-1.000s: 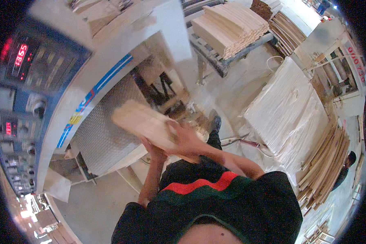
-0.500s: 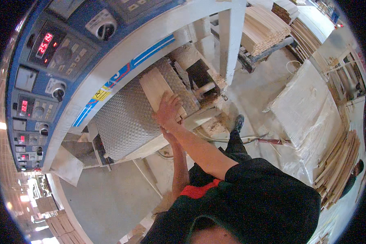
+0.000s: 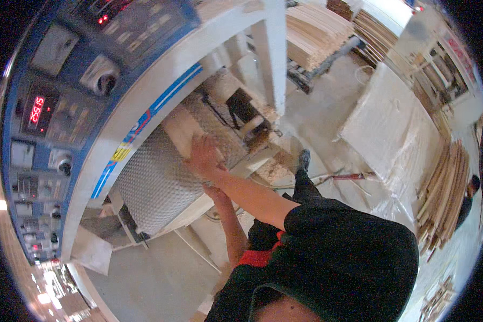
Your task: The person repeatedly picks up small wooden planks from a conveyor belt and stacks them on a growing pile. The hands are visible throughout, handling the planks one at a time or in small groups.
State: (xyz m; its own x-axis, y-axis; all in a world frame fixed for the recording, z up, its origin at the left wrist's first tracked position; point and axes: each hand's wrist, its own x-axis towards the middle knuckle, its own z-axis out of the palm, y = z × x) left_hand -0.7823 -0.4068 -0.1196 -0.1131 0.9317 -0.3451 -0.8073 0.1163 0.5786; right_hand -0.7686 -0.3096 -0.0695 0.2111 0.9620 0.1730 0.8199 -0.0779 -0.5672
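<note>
A set of pale wooden strips (image 3: pixel 180 127) lies side by side on the dimpled metal bed (image 3: pixel 153 174) of a machine, its far end under the machine's front frame. My right hand (image 3: pixel 205 156) rests flat over the near part of the strips, fingers spread. Just below it, by the bed's near edge, is my left hand (image 3: pixel 217 194). Its fingers are partly hidden behind my right hand and forearm and blurred, so whether they grip the strips does not show.
A blue control panel (image 3: pixel 72 110) with knobs and red displays curves along the left. A white upright post (image 3: pixel 275 59) stands beyond the bed. Stacked timber (image 3: pixel 319 35), a plastic-wrapped pile (image 3: pixel 383 126) and bundled wood strips (image 3: pixel 443 190) occupy the right. Another person (image 3: pixel 469 196) is at the far right.
The view has shifted, so the machine appears lower and farther left. The strips seem to reach farther under the frame, with my right hand still on them and my left hand close behind.
</note>
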